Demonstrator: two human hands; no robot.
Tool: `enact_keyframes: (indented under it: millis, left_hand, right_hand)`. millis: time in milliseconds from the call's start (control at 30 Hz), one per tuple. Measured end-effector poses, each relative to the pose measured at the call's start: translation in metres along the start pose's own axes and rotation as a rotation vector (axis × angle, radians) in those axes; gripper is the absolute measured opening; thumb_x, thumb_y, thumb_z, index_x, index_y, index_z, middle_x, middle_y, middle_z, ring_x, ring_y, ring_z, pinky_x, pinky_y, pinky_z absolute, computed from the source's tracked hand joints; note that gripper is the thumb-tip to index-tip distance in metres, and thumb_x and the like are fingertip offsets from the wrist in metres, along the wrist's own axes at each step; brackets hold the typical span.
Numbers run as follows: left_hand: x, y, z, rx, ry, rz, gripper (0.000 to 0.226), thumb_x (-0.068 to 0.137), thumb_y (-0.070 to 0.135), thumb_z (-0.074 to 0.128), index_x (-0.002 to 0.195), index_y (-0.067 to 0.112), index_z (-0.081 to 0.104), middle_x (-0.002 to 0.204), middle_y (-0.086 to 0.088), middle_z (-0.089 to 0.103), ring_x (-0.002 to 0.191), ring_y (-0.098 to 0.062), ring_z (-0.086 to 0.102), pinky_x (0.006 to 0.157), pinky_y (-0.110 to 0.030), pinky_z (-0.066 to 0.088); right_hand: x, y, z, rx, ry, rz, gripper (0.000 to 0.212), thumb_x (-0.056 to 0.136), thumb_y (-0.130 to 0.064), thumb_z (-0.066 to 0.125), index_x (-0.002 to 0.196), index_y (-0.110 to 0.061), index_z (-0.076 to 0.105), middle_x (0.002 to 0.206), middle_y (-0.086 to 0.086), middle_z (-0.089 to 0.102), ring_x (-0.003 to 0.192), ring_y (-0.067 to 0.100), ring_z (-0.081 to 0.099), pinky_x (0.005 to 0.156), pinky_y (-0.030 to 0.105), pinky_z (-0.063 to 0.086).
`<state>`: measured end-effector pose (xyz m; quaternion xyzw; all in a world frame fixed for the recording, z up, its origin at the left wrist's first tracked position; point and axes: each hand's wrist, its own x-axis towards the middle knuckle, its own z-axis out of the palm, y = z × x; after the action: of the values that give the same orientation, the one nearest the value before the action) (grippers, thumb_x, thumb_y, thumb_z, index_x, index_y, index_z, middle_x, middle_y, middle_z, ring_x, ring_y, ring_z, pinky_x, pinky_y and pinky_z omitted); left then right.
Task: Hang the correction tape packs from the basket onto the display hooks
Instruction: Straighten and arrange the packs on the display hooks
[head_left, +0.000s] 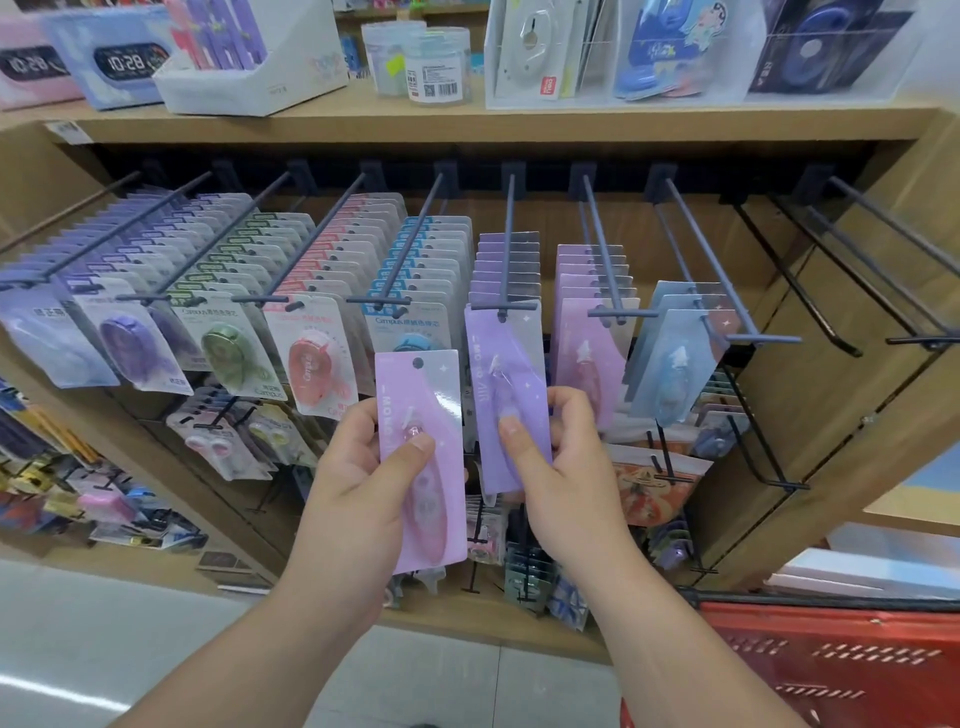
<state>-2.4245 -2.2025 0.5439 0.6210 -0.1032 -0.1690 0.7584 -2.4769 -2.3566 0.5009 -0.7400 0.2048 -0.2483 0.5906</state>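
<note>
My left hand (363, 467) grips a pink correction tape pack (423, 405) upright, its punched hole at the top, off any hook. My right hand (561, 457) pinches the lower part of a purple correction tape pack (501, 364), whose top sits at the tip of the middle display hook (511, 249) in front of a row of like purple packs. To the right hang a row of pink packs (592, 332) and a few blue packs (675, 353) on their own hooks. A corner of the red basket (831, 665) shows at the lower right.
Hooks to the left carry full rows of purple, green, red and blue packs (223, 291). Bare black hooks (883, 249) jut out at the far right. A wooden shelf (467, 124) above holds boxes and jars. Lower hooks hold more small stationery.
</note>
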Motion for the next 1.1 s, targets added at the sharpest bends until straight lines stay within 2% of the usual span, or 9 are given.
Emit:
enact_keyframes:
  millis: [200,267,400,533,700,767,867,1000,1100]
  left_hand:
    - [0.001,-0.002,0.005,0.002,-0.080,0.013,0.024,0.089,0.014,0.068,0.111,0.022,0.070,0.103,-0.004,0.078,0.089,-0.016,0.072,0.080,-0.036,0.055]
    - [0.001,-0.003,0.008,0.012,-0.119,0.031,0.021,0.085,0.020,0.065,0.104,0.028,0.073,0.105,-0.005,0.077,0.092,-0.017,0.071,0.084,-0.039,0.054]
    - [0.001,-0.002,0.019,0.019,-0.180,0.050,0.021,0.085,0.021,0.065,0.099,0.034,0.074,0.107,-0.002,0.077,0.095,-0.016,0.071,0.087,-0.039,0.054]
    - [-0.002,-0.001,0.038,0.006,-0.233,0.070,0.025,0.087,0.017,0.066,0.111,0.021,0.069,0.110,-0.006,0.077,0.100,-0.020,0.072,0.091,-0.045,0.059]
    - [-0.005,0.007,0.060,0.139,-0.256,0.168,0.023,0.098,0.001,0.068,0.115,0.016,0.064,0.098,-0.002,0.079,0.090,-0.018,0.074,0.079,-0.032,0.062]
    - [0.000,0.012,0.060,0.237,-0.194,0.284,0.023,0.093,0.020,0.075,0.110,0.025,0.062,0.092,0.003,0.077,0.085,-0.018,0.072,0.077,-0.033,0.060]
    - [0.014,0.021,0.051,0.347,-0.067,0.437,0.027,0.088,0.042,0.069,0.109,0.043,0.052,0.085,0.003,0.069,0.085,-0.029,0.069,0.078,-0.053,0.058]
    - [0.035,0.034,0.044,0.504,-0.064,0.556,0.038,0.103,0.029,0.062,0.124,0.059,0.052,0.088,0.001,0.066,0.082,-0.028,0.067,0.080,-0.054,0.059]
    - [0.047,0.037,0.044,0.602,-0.059,0.565,0.028,0.107,0.023,0.059,0.122,0.045,0.066,0.091,0.013,0.070,0.084,-0.019,0.068,0.082,-0.046,0.060]
  right_hand:
    - [0.008,0.010,-0.004,-0.073,-0.019,0.064,0.021,0.098,-0.046,0.062,0.094,-0.027,0.059,0.079,-0.006,0.065,0.071,0.012,0.060,0.063,0.031,0.044]
    - [0.006,0.012,-0.010,-0.188,-0.016,0.079,0.026,0.097,-0.052,0.060,0.095,-0.027,0.059,0.083,-0.005,0.067,0.074,0.015,0.063,0.068,0.038,0.049]
    - [-0.013,0.006,-0.029,-0.374,0.094,0.014,0.031,0.094,-0.064,0.046,0.113,-0.040,0.054,0.111,-0.019,0.063,0.091,0.000,0.061,0.075,0.030,0.047]
    - [-0.032,-0.015,-0.039,-0.036,-0.014,-0.100,0.026,0.087,-0.057,0.063,0.105,-0.037,0.064,0.100,-0.015,0.071,0.092,0.002,0.066,0.073,0.018,0.052]
    - [-0.038,-0.021,-0.047,0.095,-0.131,-0.110,0.014,0.095,-0.029,0.071,0.108,-0.029,0.066,0.097,0.001,0.073,0.088,0.022,0.070,0.078,0.048,0.057]
    - [-0.039,-0.015,-0.054,0.121,-0.133,-0.098,0.016,0.093,-0.035,0.067,0.108,-0.033,0.065,0.097,0.006,0.072,0.087,0.024,0.068,0.077,0.050,0.055]
    - [-0.041,-0.005,-0.063,0.102,-0.120,-0.068,0.017,0.092,-0.044,0.063,0.109,-0.041,0.062,0.101,0.002,0.070,0.095,0.028,0.066,0.080,0.052,0.054]
    - [-0.030,-0.001,-0.069,0.011,-0.013,-0.047,0.030,0.091,-0.057,0.058,0.109,-0.032,0.058,0.102,0.001,0.068,0.095,0.027,0.066,0.084,0.057,0.055]
    - [-0.020,-0.004,-0.068,-0.057,0.039,-0.060,0.052,0.088,-0.065,0.051,0.108,-0.018,0.055,0.102,0.013,0.064,0.092,0.034,0.062,0.081,0.062,0.052]
